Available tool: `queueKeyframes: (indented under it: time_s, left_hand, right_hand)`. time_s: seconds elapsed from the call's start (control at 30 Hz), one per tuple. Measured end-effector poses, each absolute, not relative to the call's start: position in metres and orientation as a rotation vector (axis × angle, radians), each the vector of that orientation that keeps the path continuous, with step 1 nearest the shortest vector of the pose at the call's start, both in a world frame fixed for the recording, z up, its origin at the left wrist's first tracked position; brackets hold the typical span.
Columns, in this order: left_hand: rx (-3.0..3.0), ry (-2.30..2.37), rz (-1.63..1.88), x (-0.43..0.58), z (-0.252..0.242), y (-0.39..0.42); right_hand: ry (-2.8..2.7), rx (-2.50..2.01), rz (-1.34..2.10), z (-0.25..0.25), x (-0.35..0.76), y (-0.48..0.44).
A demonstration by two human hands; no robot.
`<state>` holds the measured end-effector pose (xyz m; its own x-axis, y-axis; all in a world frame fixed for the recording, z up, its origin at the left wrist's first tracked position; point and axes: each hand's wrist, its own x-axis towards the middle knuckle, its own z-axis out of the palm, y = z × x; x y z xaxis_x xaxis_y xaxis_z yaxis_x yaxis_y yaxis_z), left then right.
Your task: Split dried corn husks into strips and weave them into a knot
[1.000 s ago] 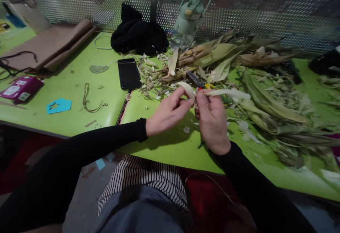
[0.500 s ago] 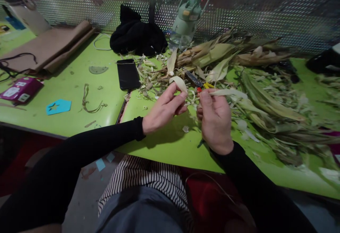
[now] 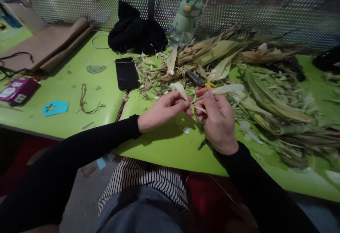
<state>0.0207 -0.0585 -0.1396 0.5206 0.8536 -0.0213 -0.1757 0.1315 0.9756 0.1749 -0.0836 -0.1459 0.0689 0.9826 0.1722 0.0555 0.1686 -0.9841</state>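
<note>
Pinched between the fingers of my left hand (image 3: pixel 166 108) is a pale corn husk strip (image 3: pixel 181 90), its broad end curling up over the fingertips. My right hand (image 3: pixel 218 123) closes on another husk strip (image 3: pixel 231 88), which sticks out to the right above the thumb. Thin ends of the strips meet in the small gap between both hands, above the green table (image 3: pixel 159 148). Whether they are knotted there I cannot tell. Just behind my right hand lie pliers with a dark head (image 3: pixel 194 78) and yellow and red on the handles.
Dried corn husks (image 3: pixel 209 54) and shreds cover the table's right side. A black phone (image 3: pixel 126 73), a black cloth bundle (image 3: pixel 136 31) and a green water bottle (image 3: pixel 184 22) sit behind. To the left are a protractor (image 3: pixel 96 68), blue cutout (image 3: pixel 55 108), purple box (image 3: pixel 19 90) and brown bag (image 3: pixel 45 46).
My hands have come closer together, and the thin strip ends now cross between them. The left fingers have bent further in. The view has shifted slightly.
</note>
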Motion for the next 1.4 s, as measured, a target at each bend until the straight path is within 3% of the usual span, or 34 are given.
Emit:
queueKeyframes:
  time_s: [0.33,0.6,1.1,1.23,1.4]
  left_hand:
    - [0.828,0.692,0.745,0.012,-0.132,-0.052]
    - [0.949,0.806,0.776,0.009,-0.131,-0.052]
    - [1.069,0.926,0.805,0.008,-0.133,-0.051]
    - [1.053,0.908,0.812,0.009,-0.133,-0.052]
    - [1.025,0.929,0.839,0.009,-0.131,-0.052]
  right_hand:
    - [-1.367,-1.236,1.193,-0.141,0.186,-0.078]
    - [-1.526,-1.299,1.201,-0.137,0.187,-0.078]
    - [-1.201,-1.227,1.357,-0.132,0.188,-0.072]
    - [-1.314,-1.268,1.197,-0.141,0.192,-0.07]
    - [-1.596,-1.168,0.514,-0.144,0.192,-0.079]
